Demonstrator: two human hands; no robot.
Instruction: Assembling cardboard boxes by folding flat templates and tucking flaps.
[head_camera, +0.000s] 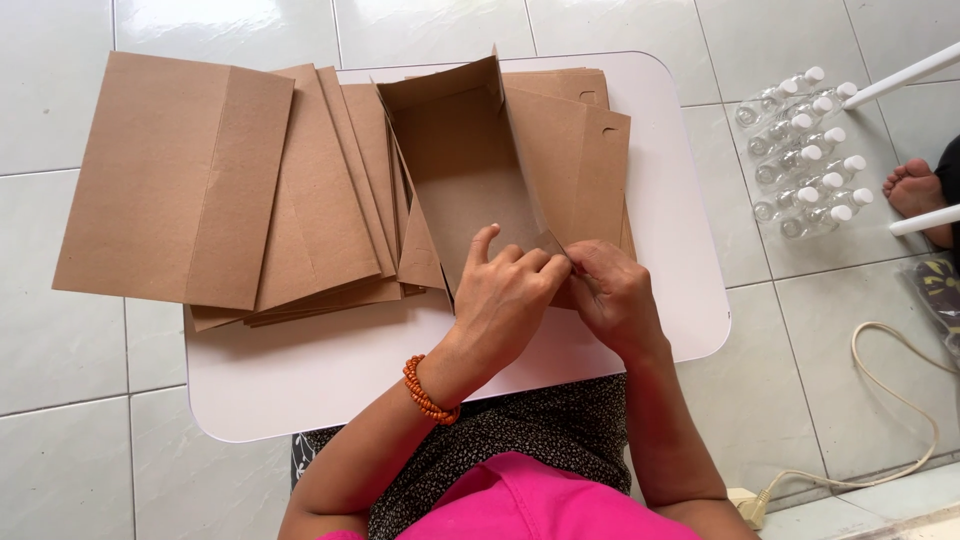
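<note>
A half-folded brown cardboard box (465, 170) is standing open on the white rounded table (300, 385), both hands pinching its near edge; a fanned stack of flat brown cardboard box blanks (215, 185) is lying to its left, overhanging the table. More flat blanks (590, 150) are lying under its right side.

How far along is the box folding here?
Early, by the look of it. One brown cardboard box stands partly opened on the white table; the left hand and right hand pinch its near edge. A spread of flat cardboard blanks beside it lies unfolded. No finished box shows.
</note>
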